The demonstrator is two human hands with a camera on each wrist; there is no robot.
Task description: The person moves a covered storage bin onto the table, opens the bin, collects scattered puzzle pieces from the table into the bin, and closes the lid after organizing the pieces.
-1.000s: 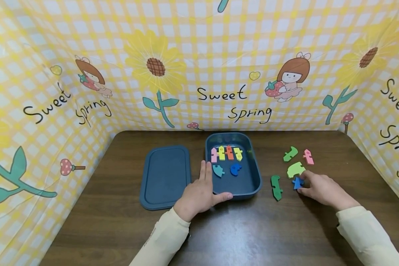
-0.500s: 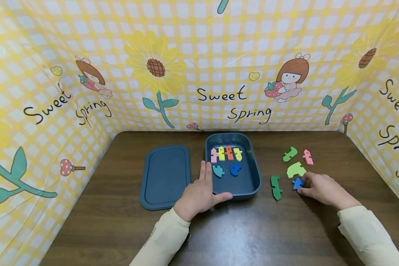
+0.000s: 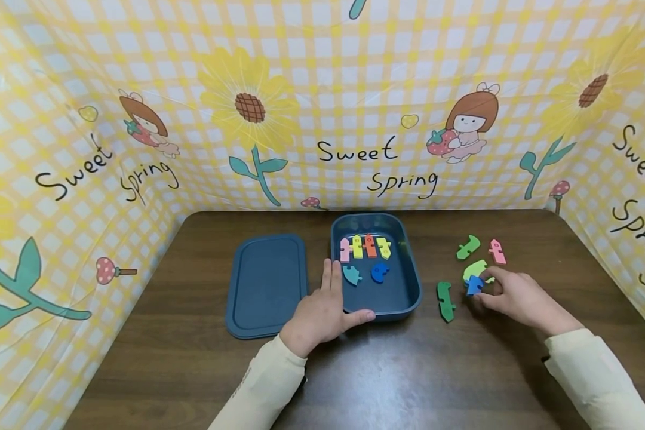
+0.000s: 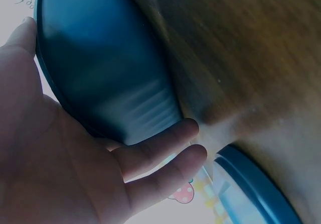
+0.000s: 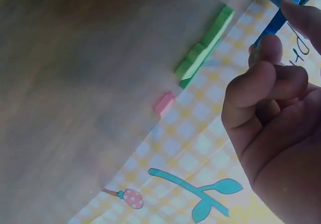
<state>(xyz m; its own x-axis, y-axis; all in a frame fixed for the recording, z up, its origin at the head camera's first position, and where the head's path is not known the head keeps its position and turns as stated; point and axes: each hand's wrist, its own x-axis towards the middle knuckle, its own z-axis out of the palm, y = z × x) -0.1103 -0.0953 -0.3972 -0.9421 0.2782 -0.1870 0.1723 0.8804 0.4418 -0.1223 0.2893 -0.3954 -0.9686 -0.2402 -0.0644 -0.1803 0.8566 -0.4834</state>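
Between thumb and fingertips, my right hand (image 3: 521,298) pinches a small blue puzzle piece (image 3: 474,285); the right wrist view shows this piece (image 5: 273,23) held edge-on above the table. Just behind it lies a lime-green puzzle piece (image 3: 475,269), partly covered. My left hand (image 3: 319,313) rests against the left side of a dark blue box (image 3: 376,300), fingers straight, thumb along its front rim. Inside the box lie a row of pink, yellow and orange pieces (image 3: 370,246), plus a teal piece (image 3: 352,275) and a blue round-edged piece (image 3: 379,273).
The box's flat lid (image 3: 267,286) lies on the table left of the box. Right of the box are a long dark green piece (image 3: 445,302), a curved green piece (image 3: 467,247) and a pink piece (image 3: 497,252). A patterned cloth (image 3: 279,71) encloses the table's back and sides.
My right hand has lifted the blue piece off the table and shifted it slightly left and away from me, over the lime-green piece's edge. The left hand has stayed in place.
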